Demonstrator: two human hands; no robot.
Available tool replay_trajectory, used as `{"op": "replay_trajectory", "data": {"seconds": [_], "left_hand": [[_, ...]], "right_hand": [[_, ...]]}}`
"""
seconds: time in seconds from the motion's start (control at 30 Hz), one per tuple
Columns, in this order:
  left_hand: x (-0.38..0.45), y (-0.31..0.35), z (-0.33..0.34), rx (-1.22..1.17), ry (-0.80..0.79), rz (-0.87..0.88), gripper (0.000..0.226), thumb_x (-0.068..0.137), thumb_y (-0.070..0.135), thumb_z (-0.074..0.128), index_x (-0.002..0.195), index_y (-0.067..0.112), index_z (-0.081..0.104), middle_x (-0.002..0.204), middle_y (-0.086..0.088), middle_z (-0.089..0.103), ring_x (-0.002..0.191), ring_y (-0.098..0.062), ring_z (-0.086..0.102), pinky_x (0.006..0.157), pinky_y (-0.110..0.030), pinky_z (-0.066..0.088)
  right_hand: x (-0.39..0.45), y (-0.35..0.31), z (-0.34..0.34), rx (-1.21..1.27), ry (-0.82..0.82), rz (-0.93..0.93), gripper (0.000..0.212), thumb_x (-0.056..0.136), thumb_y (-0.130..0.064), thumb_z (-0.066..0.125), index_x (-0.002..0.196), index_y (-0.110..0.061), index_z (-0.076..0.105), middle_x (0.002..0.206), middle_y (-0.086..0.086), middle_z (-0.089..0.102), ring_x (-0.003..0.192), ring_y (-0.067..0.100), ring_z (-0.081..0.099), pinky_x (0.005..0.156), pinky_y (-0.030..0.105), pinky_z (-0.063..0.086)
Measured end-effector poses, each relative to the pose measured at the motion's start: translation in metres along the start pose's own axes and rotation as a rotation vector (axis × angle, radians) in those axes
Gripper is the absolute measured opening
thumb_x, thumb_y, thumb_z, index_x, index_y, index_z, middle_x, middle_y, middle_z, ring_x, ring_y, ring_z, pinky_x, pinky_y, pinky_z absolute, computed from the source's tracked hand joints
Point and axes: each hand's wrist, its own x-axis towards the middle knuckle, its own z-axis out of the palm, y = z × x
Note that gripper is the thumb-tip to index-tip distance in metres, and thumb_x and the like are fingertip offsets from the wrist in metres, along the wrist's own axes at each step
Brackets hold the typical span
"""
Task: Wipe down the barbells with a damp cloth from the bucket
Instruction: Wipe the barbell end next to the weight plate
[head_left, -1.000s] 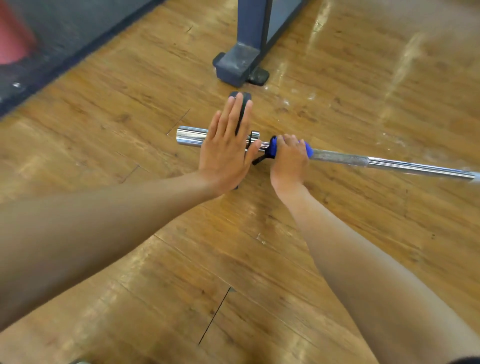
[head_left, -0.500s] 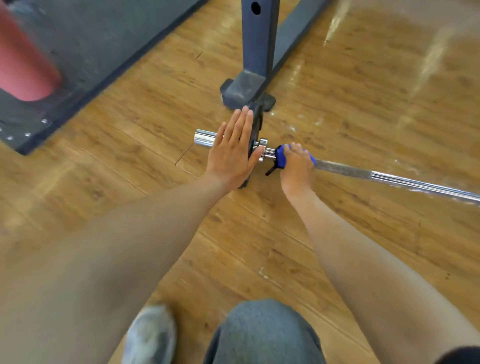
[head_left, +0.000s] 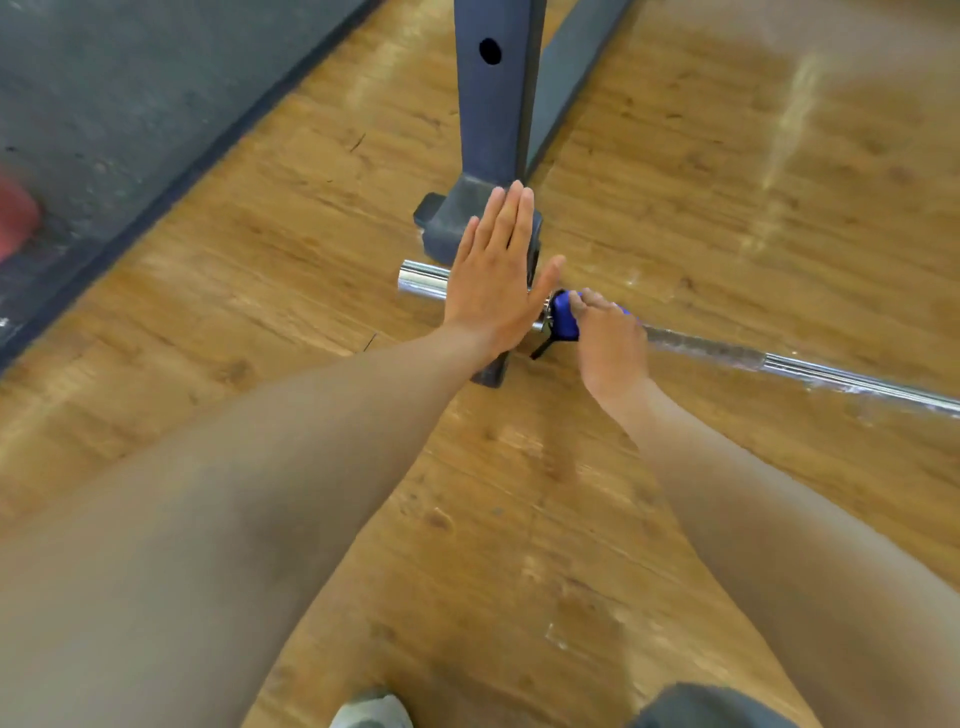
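A chrome barbell lies on the wooden floor, its sleeve end pointing left. A thin dark weight plate stands on the sleeve, mostly hidden by my left hand, which presses flat against it with straight fingers. My right hand grips a blue cloth wrapped round the bar just right of the plate. A short black strap hangs below the cloth. No bucket is in view.
A dark blue rack upright with its foot stands right behind the plate. A grey rubber mat with a red object on it covers the far left. My shoe and knee show at the bottom edge.
The view has shifted nearer to the rack. My left hand stays flat on the plate. My right hand with the blue cloth has slid left along the bar, up against the collar.
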Motion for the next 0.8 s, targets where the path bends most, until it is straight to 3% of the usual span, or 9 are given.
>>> {"op": "replay_trajectory", "data": {"seconds": [0.1, 0.23, 0.33, 0.4, 0.53, 0.63, 0.7, 0.8], "left_hand": [[0.027, 0.001, 0.005, -0.046, 0.002, -0.023, 0.082, 0.103, 0.062, 0.027, 0.163, 0.008, 0.012, 0.171, -0.005, 0.011, 0.158, -0.022, 0.001, 0.128, -0.04, 0.007], [0.059, -0.002, 0.006, -0.097, -0.059, -0.02, 0.082, 0.104, 0.062, 0.028, 0.163, 0.007, 0.011, 0.171, -0.005, 0.012, 0.158, -0.022, -0.001, 0.128, -0.04, 0.005], [0.078, -0.001, 0.008, -0.12, -0.084, -0.022, 0.082, 0.104, 0.063, 0.025, 0.163, 0.007, 0.013, 0.171, -0.005, 0.014, 0.158, -0.021, -0.001, 0.128, -0.038, 0.003], [0.088, 0.001, 0.009, -0.119, -0.109, -0.031, 0.082, 0.104, 0.063, 0.024, 0.163, 0.007, 0.013, 0.171, -0.005, 0.014, 0.158, -0.02, -0.001, 0.128, -0.038, 0.003], [0.105, 0.0, 0.006, -0.099, -0.171, -0.027, 0.081, 0.105, 0.063, 0.022, 0.163, 0.008, 0.012, 0.171, -0.004, 0.013, 0.158, -0.018, -0.001, 0.128, -0.038, 0.001], [0.108, 0.001, 0.006, -0.092, -0.202, -0.005, 0.08, 0.105, 0.062, 0.021, 0.163, 0.008, 0.011, 0.171, -0.004, 0.012, 0.158, -0.018, -0.002, 0.128, -0.038, 0.001], [0.115, 0.0, 0.006, -0.101, -0.198, 0.002, 0.082, 0.104, 0.064, 0.018, 0.163, 0.008, 0.011, 0.171, -0.004, 0.011, 0.158, -0.017, -0.002, 0.128, -0.039, 0.002], [0.132, 0.0, 0.01, -0.09, -0.195, 0.011, 0.083, 0.103, 0.065, 0.016, 0.163, 0.008, 0.011, 0.171, -0.004, 0.011, 0.158, -0.016, -0.001, 0.129, -0.038, 0.003]], "right_hand": [[0.006, -0.002, 0.001, -0.017, 0.017, 0.151, 0.057, 0.093, 0.006, 0.052, 0.147, -0.011, 0.042, 0.139, 0.006, 0.048, 0.125, 0.028, 0.048, 0.094, 0.036, 0.042], [0.019, 0.006, 0.001, 0.042, -0.05, -0.03, 0.072, 0.095, 0.012, 0.045, 0.159, -0.014, 0.029, 0.166, 0.001, 0.025, 0.152, 0.022, 0.026, 0.116, 0.031, 0.03], [0.03, 0.026, -0.006, 0.09, -0.076, 0.138, 0.069, 0.093, 0.011, 0.046, 0.156, -0.015, 0.037, 0.163, 0.004, 0.034, 0.146, 0.027, 0.037, 0.111, 0.03, 0.032], [0.034, 0.005, -0.008, 0.041, -0.08, 0.208, 0.067, 0.093, 0.009, 0.047, 0.155, -0.013, 0.035, 0.16, 0.005, 0.035, 0.144, 0.026, 0.036, 0.106, 0.031, 0.036], [0.046, -0.01, -0.022, 0.034, -0.129, 0.011, 0.073, 0.091, 0.011, 0.049, 0.156, -0.017, 0.034, 0.163, 0.0, 0.032, 0.146, 0.023, 0.036, 0.104, 0.036, 0.042], [0.038, 0.026, -0.026, 0.03, -0.162, 0.105, 0.067, 0.087, 0.011, 0.046, 0.149, -0.016, 0.044, 0.156, 0.001, 0.042, 0.133, 0.03, 0.049, 0.093, 0.038, 0.046], [0.033, 0.036, -0.021, 0.014, -0.155, 0.166, 0.068, 0.09, 0.012, 0.043, 0.152, -0.014, 0.04, 0.159, 0.003, 0.037, 0.14, 0.029, 0.041, 0.1, 0.039, 0.044], [0.044, 0.028, -0.022, -0.03, -0.225, 0.088, 0.076, 0.089, 0.015, 0.046, 0.158, -0.013, 0.027, 0.165, 0.005, 0.026, 0.151, 0.025, 0.026, 0.108, 0.038, 0.041]]}}
